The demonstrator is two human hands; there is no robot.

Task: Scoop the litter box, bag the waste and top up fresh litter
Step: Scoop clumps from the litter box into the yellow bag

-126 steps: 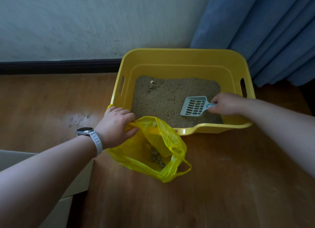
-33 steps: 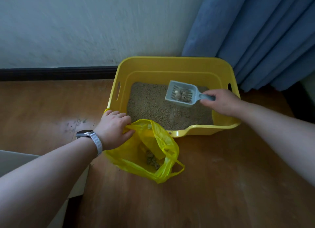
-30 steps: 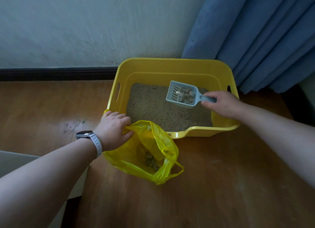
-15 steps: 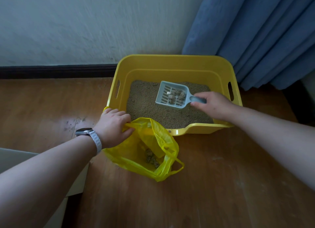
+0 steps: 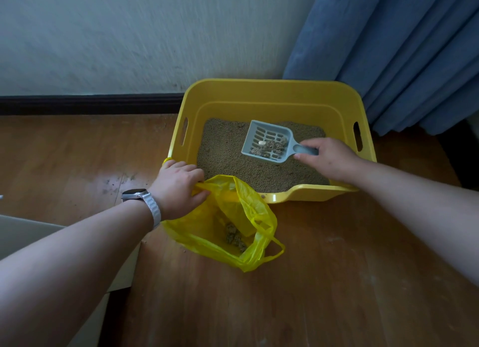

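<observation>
A yellow litter box (image 5: pixel 272 92) stands on the wooden floor against the wall, filled with brownish litter (image 5: pixel 228 152). My right hand (image 5: pixel 329 157) grips the handle of a grey slotted scoop (image 5: pixel 268 141), held just above the litter with several clumps and a pale pellet in it. My left hand (image 5: pixel 178 188), a watch on its wrist, holds the rim of a yellow plastic bag (image 5: pixel 248 217) open on the floor at the box's near left corner. Clumps of waste (image 5: pixel 234 236) lie inside the bag.
A blue curtain (image 5: pixel 401 48) hangs at the right, touching the box's far right corner. A dark skirting board (image 5: pixel 88 104) runs along the white wall. A pale flat object (image 5: pixel 28 235) lies at the lower left. Litter specks (image 5: pixel 116 183) dot the floor left of the box.
The scoop went from lying empty on the litter to being lifted with clumps in it. Over the last second it has drifted slightly left and towards me. My left hand kept hold of the bag.
</observation>
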